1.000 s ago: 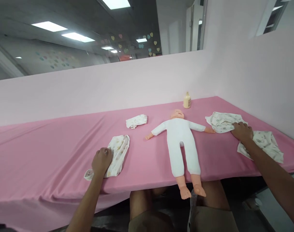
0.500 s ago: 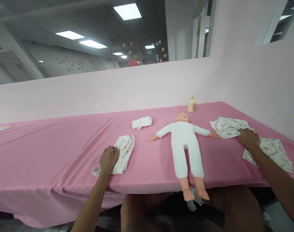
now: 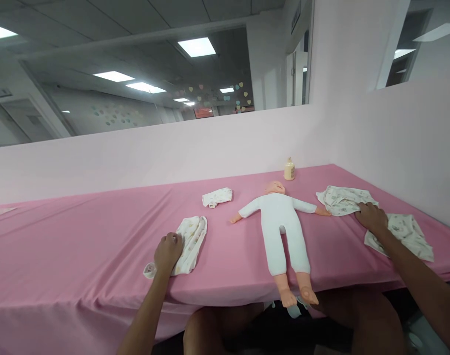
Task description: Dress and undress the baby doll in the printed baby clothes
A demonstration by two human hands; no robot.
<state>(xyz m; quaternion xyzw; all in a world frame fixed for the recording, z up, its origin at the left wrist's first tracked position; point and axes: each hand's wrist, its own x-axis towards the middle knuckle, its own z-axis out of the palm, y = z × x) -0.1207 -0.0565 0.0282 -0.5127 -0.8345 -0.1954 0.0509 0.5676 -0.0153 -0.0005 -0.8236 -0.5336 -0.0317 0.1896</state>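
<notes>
The left hand rests knuckles-up on the near end of a folded patterned cloth, fingers curled together and pressing on the fabric; whether the fabric is pinched between them cannot be told from this view. Over the last second this hand keeps the same place on the cloth, and the cloth lies just as it did, near the front edge of the pink-covered table.

Further back, a small rolled cloth lies apart from everything, unmoved.

At centre, the doll in a white suit lies on its back, arms spread, feet hanging over the table's front edge. Its position on the table matches the earlier pictures. A small cream bottle stands upright behind its head, near the pink partition wall.

At the right, the right hand lies palm-down on a spread printed garment, fingers bent and together on its near edge, just beside the doll's outstretched hand. A second stretch of printed fabric lies beyond the wrist. This hand, too, holds its earlier place.

Finding: only the viewpoint shifts between pictures; hands and items stay put. Judgement: both hands are settled on cloth either side of the doll, with nothing lifted yet.
</notes>
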